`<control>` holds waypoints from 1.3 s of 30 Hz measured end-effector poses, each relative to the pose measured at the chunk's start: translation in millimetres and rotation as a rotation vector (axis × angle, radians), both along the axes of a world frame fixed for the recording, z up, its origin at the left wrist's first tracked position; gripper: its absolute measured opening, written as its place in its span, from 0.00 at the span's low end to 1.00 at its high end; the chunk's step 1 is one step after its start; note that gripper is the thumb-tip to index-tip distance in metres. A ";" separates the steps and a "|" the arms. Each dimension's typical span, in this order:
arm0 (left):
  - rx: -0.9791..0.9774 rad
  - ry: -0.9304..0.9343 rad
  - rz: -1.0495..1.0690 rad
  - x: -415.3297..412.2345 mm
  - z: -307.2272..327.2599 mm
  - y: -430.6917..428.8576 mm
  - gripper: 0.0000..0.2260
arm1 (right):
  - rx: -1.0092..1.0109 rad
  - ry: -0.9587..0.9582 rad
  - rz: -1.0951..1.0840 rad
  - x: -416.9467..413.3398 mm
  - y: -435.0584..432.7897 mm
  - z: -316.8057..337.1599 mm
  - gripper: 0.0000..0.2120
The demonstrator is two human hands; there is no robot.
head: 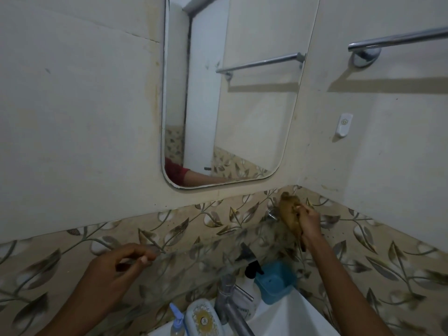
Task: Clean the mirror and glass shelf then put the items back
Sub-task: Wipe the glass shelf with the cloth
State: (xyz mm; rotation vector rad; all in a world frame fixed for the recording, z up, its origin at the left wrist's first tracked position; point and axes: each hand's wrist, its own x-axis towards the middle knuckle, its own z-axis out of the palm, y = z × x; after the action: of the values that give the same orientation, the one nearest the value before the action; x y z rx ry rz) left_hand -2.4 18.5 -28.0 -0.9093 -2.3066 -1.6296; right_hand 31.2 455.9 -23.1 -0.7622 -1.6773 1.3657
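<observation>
Evidently you pinched the near end of the glass shelf under the mirror with your left hand, your right hand clutching a soft cloth; rigid, slick, breakable glass probably needed edge holds.

Your right hand grips a brown cloth at the glass shelf's right end, under the mirror; your left hand pinches its left edge.

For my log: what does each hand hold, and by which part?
The right hand grips a brown cloth by its lower part. The left hand seems to pinch the front edge of the glass shelf.
</observation>
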 end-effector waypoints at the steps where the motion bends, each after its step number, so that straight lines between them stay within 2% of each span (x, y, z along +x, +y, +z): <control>1: -0.002 -0.005 0.007 0.3 -0.2 -2.2 0.18 | -0.073 0.063 -0.025 3.0 7.4 7.5 0.16; 2: -0.001 -0.009 0.011 0.0 -1.0 -3.5 0.18 | -0.096 0.094 -0.043 4.1 16.1 15.3 0.16; 4: 0.001 -0.027 0.012 0.0 -3.0 -5.3 0.17 | -0.010 0.086 -0.082 3.7 29.9 29.7 0.15; 7: 0.004 -0.072 0.018 0.1 -7.9 -6.6 0.16 | 0.278 -0.018 -0.110 -1.5 39.9 41.6 0.13; 9: 0.005 -0.107 0.026 0.9 -9.8 -6.9 0.16 | 0.491 -0.160 -0.041 -5.1 40.5 37.5 0.14; 12: 0.002 -0.131 0.038 3.0 -9.7 -8.5 0.16 | 0.718 -0.525 0.105 -11.3 45.0 12.4 0.14; 14: 0.002 -0.128 0.035 3.8 -8.7 -10.2 0.16 | 0.768 -0.690 0.168 -12.5 46.3 -3.5 0.14; 17: -0.014 -0.108 0.030 5.0 -8.7 -11.9 0.16 | 0.780 -0.801 0.198 -13.3 40.2 -4.1 0.14; 21: -0.004 -0.095 0.043 6.2 -8.9 -11.2 0.16 | 0.763 -0.954 0.317 -16.3 33.8 3.2 0.24; 23: 0.008 -0.116 0.039 7.7 -9.4 -11.5 0.14 | 0.813 -1.020 0.275 -17.9 33.0 0.3 0.23; 25: 0.013 -0.145 0.039 9.9 -9.9 -13.0 0.08 | 0.841 -1.017 0.199 -16.8 26.9 -2.6 0.21; 28: 0.004 -0.134 0.038 10.3 -12.4 -19.9 0.06 | 0.731 -0.911 0.155 -12.8 14.3 -7.1 0.21; 31: 0.002 -0.193 0.004 12.6 -7.0 -26.7 0.08 | 0.660 -0.832 0.147 -6.9 5.5 -9.8 0.21; 34: 0.006 -0.212 0.019 1.0 -22.6 -40.5 0.22 | 0.633 -0.776 0.150 -1.7 -7.4 -11.2 0.19; 35: 0.045 -0.201 0.054 -4.1 -30.4 -43.6 0.23 | 0.635 -0.767 0.136 -1.4 -11.6 -13.9 0.19; 38: -0.019 -0.214 0.001 -3.2 -27.0 -44.8 0.15 | 0.654 -0.760 0.077 -5.4 -22.3 -27.8 0.20; 39: -0.031 -0.223 -0.010 -1.8 -23.3 -42.8 0.16 | 0.681 -0.776 0.062 -7.8 -26.1 -31.5 0.20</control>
State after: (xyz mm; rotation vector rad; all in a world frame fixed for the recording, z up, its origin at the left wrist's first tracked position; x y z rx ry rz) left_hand -4.2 -24.4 -51.2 -0.7814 -2.4814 -1.7859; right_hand 23.4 429.8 -54.5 -0.8724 -2.5751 0.4337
